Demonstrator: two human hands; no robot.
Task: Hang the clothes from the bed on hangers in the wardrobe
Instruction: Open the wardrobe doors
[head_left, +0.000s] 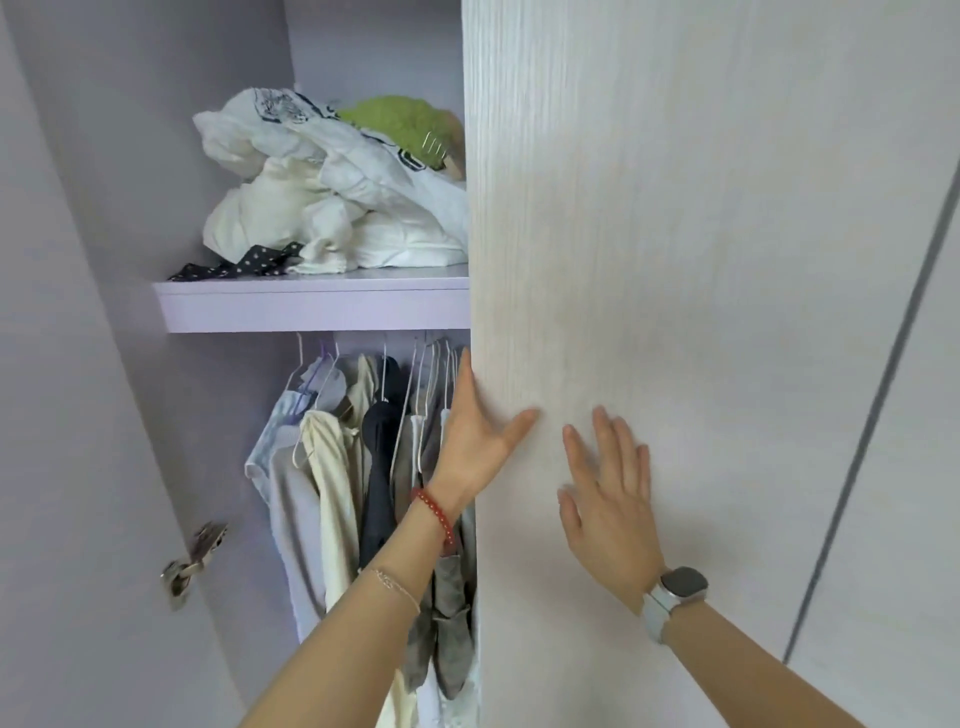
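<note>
Your left hand (475, 441) hooks the edge of the pale wood-grain wardrobe door (675, 260); your right hand (610, 493) lies flat, fingers spread — holding nothing. Garments already hang on white wire hangers (415, 374) inside — push evenly, keeping fingers clear.

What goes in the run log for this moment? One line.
left hand: gripping door edge | right hand: flat on door | clothes: hanging inside

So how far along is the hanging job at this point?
Done, apparently: many garments already hang on hangers below the shelf. In hand: no clothing; the left hand grips the edge of the wardrobe door and the right hand lies flat on its face. Left: the bed is out of view, so remaining clothes cannot be judged; a crumpled pile sits unhung on the shelf.
</note>
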